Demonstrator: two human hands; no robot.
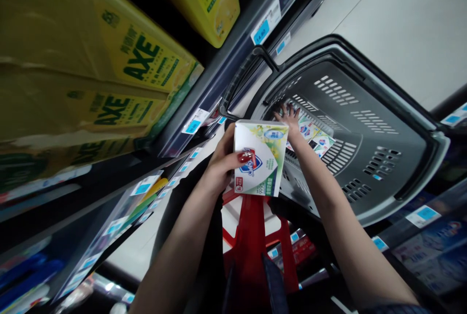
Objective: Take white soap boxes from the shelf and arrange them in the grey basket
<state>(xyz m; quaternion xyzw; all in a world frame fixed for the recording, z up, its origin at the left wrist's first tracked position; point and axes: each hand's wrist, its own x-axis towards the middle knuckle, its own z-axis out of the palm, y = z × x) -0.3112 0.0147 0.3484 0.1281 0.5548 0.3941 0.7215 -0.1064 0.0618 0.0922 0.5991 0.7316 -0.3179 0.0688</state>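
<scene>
My left hand (pixel 226 158) grips a white and green Safeguard soap box (pixel 268 168), its thumb lying across the front logo. This box is held up beside the near rim of a grey shopping basket (pixel 368 85). Down inside the basket is my right hand (pixel 290 121), with fingers spread and nothing seen in them. Close to that hand, several similar soap boxes (pixel 321 142) lie on the basket floor, partly covered by my right forearm.
Yellow AXE bottles in packs (pixel 138 61) fill the shelf at left, behind a shelf edge with price tags (pixel 266 24). The basket's black handle (pixel 241 78) leans toward that shelf. Below the held box is a red stool-like frame (pixel 251 226). More shelved packs (pixel 434 255) stand at lower right.
</scene>
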